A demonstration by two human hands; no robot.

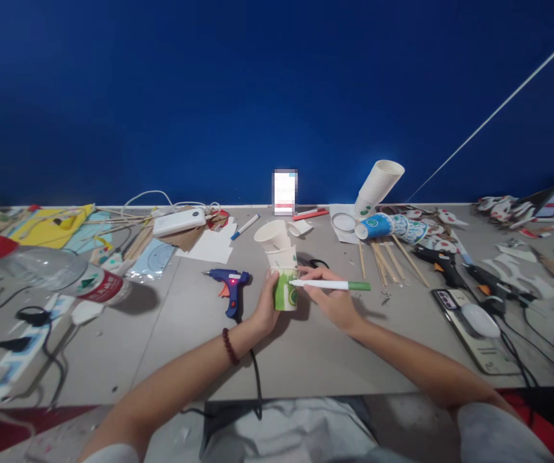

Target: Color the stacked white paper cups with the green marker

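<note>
My left hand (265, 308) is wrapped around the left side of a green-patterned paper cup (286, 292), holding it upright. A white paper piece (281, 258) rises from this cup's top, and a pale paper cup (273, 235) tilts above or behind it; how they join I cannot tell. Between the fingers of my right hand (332, 303) is a white marker (330, 284) with a green end, lying almost level. Its tip points left, at or very near the cup's side. Left of my left hand, a blue glue gun (230, 287) lies on the table, a red light showing.
A leaning stack of paper cups (380, 183) stands behind wooden sticks (385, 262) at the right. Nearer are a phone (470, 341) and black glue guns (443, 263) with cables. At left lie a plastic bottle (60, 270), a power strip (31, 350) and a white power bank (179, 222).
</note>
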